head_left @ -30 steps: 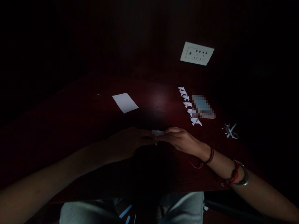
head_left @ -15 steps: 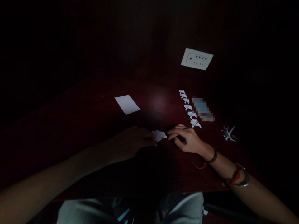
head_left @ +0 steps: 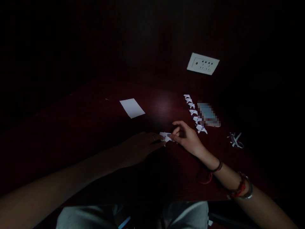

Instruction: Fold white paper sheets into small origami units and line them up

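Note:
A small piece of folded white paper [head_left: 165,135] lies on the dark red table between my hands. My left hand [head_left: 145,143], in shadow with a ring on one finger, grips its left side. On its right edge, the thumb and a finger of my right hand [head_left: 189,140] close in a pinch, with the index finger lifted above. The fingertips hide parts of the folds. Beyond the right hand runs a row of several small folded paper figures [head_left: 200,128]. A flat square sheet of white paper [head_left: 132,108] rests farther back to the left.
Right of the row lies a blurred-out flat device, probably a phone [head_left: 209,114]. Thin white paper strips [head_left: 235,140] are heaped at the far right. A white wall socket [head_left: 203,64] sits above the table [head_left: 164,106]. The surroundings are very dark.
My right hand has shifted from just beside the folded paper to pinching its right edge, and its index finger has risen. My left hand stays on the paper. The view has tilted slightly.

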Demonstrator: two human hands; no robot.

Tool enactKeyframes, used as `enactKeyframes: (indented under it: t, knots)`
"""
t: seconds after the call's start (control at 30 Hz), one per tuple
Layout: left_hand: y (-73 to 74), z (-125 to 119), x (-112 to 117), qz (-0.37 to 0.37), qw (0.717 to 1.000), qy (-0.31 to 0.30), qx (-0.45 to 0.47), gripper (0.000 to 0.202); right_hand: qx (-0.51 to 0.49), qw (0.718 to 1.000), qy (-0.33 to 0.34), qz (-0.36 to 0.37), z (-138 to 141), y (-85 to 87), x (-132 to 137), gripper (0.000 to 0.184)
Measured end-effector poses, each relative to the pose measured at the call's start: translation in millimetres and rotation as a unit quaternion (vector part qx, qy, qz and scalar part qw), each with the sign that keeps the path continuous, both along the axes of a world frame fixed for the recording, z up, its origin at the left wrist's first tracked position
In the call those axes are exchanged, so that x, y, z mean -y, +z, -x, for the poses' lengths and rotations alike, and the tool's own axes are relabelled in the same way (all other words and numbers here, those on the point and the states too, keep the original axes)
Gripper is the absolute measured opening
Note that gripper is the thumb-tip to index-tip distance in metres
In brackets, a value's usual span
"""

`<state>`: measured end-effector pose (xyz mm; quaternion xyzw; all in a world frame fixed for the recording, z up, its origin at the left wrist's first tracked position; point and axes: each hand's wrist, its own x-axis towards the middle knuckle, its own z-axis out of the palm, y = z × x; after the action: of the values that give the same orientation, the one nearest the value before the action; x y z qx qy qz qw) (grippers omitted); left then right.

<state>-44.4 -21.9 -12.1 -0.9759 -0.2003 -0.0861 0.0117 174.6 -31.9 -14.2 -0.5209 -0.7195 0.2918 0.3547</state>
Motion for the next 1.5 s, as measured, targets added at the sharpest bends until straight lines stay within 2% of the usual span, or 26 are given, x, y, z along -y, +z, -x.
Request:
enactKeyframes:
  t: [0.2,0.3,0.47,0.7,0.83,0.93,1.03,1.17,1.27,1.33,1.4,1.5]
  knots:
    - [2.1,-5,0,0.017,1.000,0.018,0.002,0.050,0.081,0.994,0.027,-0.061,3,6.3,-2,0.027]
    - [1.3,-8,0,0.013,1.000,0.023,0.004,0.048,0.088,0.990,0.052,-0.092,5,9.9,-1,0.028]
    - [1.1,-7,-1,0.015,1.000,0.015,-0.007,0.044,0.044,0.994,0.102,-0.017,1,5.2,-8,0.040]
    - [0.9,-3,0,0.004,1.000,-0.003,-0.007,0.046,-0.053,0.986,0.110,0.109,-5,2.5,-20,0.039]
    - [1.1,-3,1,0.003,1.000,-0.003,0.006,0.045,-0.088,0.981,0.124,0.120,-8,10.6,-17,0.038]
    - [2.1,-5,2,0.001,1.000,-0.016,0.024,0.042,-0.062,0.987,0.115,0.093,-11,18.1,-19,0.033]
    - [3.9,-5,3,0.002,0.999,-0.019,0.033,0.041,0.014,0.991,0.113,0.074,-5,22.8,-30,0.029]
    - [3.9,-4,3,0.014,0.999,-0.017,0.032,0.041,0.105,0.974,0.140,0.144,13,27.8,-49,0.040]
    - [2.7,-4,3,0.029,0.999,-0.014,0.031,0.042,0.123,0.963,0.158,0.180,21,31.3,-55,0.033]
    - [2.8,-4,3,0.039,0.999,-0.009,0.030,0.042,0.121,0.963,0.185,0.154,19,31.5,-52,0.021]
    - [3.6,-4,3,0.046,0.999,-0.004,0.029,0.040,0.123,0.967,0.202,0.090,14,29.2,-46,0.009]
    - [4.8,-4,4,0.047,0.998,0.007,0.027,0.039,0.136,0.972,0.191,-0.007,6,23.9,-34,0.009]
